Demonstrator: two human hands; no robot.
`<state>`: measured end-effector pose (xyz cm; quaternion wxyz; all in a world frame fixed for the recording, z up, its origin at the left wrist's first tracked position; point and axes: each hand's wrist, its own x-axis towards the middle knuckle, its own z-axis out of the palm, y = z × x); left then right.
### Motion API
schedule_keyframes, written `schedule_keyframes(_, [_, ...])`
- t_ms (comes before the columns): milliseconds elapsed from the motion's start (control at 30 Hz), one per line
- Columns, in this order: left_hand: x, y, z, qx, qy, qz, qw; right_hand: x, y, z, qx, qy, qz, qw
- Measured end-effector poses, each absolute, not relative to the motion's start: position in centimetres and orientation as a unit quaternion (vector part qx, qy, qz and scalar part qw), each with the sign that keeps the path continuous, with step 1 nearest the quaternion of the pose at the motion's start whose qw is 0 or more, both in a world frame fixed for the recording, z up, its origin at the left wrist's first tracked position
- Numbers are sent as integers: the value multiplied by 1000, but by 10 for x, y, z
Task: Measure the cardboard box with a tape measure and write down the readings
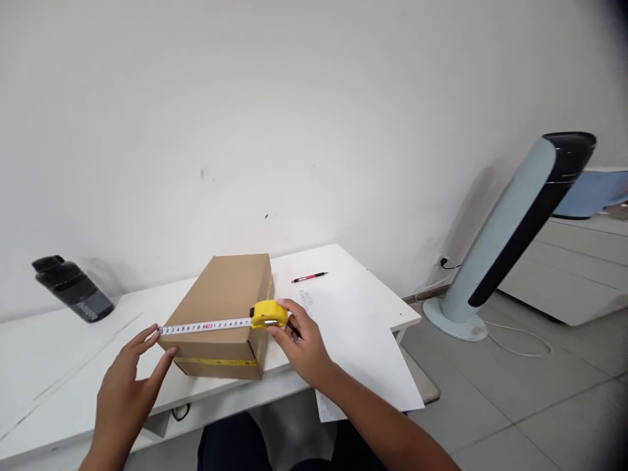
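Note:
A closed brown cardboard box (223,284) with a yellow strip along its side sits near the table's front edge. My right hand (304,340) is closed around the yellow case of a tape measure (269,314) at the box's right edge. Its white blade (206,326) stretches across the top of the box, near the front. At the left edge, my left hand (130,383) holds the blade's end with its fingertips, while the thumb rests against the box's front corner.
To the right on the white table (49,366) lie paper sheets (358,347), overhanging the front edge, and a red and black pen (309,277). A dark bottle (73,288) stands at the left by the wall. A tower fan (510,229) stands on the floor at right.

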<state>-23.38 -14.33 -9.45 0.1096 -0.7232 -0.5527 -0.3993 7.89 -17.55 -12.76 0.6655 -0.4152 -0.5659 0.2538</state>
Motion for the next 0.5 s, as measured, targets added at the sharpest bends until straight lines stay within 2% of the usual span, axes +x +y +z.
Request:
schedule_keyframes(100, [-235,-118,-82,-727,-580,-338,147,76,-152,-113,-431,-592,237,639])
schedule_keyframes(233, [-234,-100,-64,-743,-605,-265,105,83,-140,-106,-449,-611,243,605])
schedule_keyframes(500, [-235,-92,-35,-800,-536,-208,173,96,-132,-107,-458,-628,263,571])
